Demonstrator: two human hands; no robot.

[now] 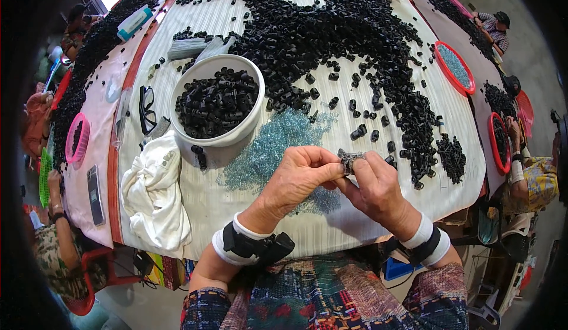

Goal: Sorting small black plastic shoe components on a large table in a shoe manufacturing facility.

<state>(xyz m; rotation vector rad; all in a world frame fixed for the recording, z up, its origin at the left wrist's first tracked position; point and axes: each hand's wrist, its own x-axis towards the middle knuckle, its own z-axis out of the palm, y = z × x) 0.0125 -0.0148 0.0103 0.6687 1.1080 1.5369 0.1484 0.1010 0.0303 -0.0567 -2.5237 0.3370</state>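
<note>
Over the front of the table, my right hand (378,188) is closed around a small dark grey and black part (349,161), its top showing between thumb and fingers. My left hand (299,173) meets it from the left, thumb and forefinger pinched together at the part's side; whatever sits in that pinch is too small or hidden to make out. Beneath and behind the left hand spreads a heap of tiny glinting bluish pieces (266,146). A white bowl (255,120) full of short black plastic cylinders (216,102) stands beyond it to the left.
A large pile of black cylinders (337,31) covers the far table, trailing down the right side. A white cloth (155,194), eyeglasses (146,110) and a phone (95,195) lie left. Red-rimmed baskets (438,63) stand right. Other people work along both sides.
</note>
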